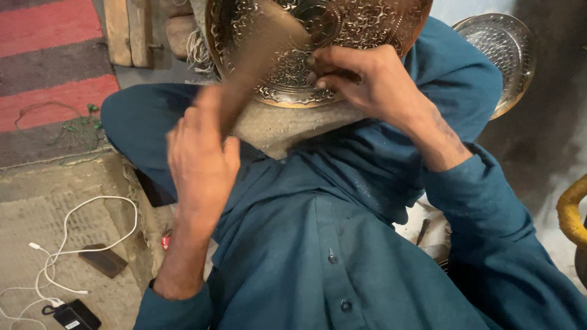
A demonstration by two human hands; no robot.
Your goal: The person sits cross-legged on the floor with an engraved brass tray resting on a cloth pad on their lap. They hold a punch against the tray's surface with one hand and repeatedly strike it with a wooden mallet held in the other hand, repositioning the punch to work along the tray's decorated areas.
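**A:** What does the left hand [202, 159] have?

**B:** It is clenched round the handle of a wooden mallet [260, 58]. The mallet slants up and to the right from the fist, and its broad head is blurred, lying over the left part of an engraved brass plate [348, 24].

**A:** Where is that plate?

**B:** At the far middle of the scene, cut off by the top edge. It is round, dark gold, covered in raised floral work. Its near rim rests on a grey padded block [287, 128] that sits on the person's lap, on the teal tunic [330, 244].

**A:** And the right hand [364, 79]?

**B:** It lies on the near right part of the plate, fingers curled and pressed against the pattern. Whether something small is pinched in those fingers, I cannot tell; they hide it.

**A:** Anything else about?

**B:** A second plate [504, 52], silvery with a gold rim, leans far right against a dark wall. Far left is a red and grey striped rug [49, 61]. Near left, on the floor, a white cable [67, 232] loops towards a black charger [73, 316], with a small dark block [104, 260] beside it. A yellow padded curve [572, 211] shows at the right edge.
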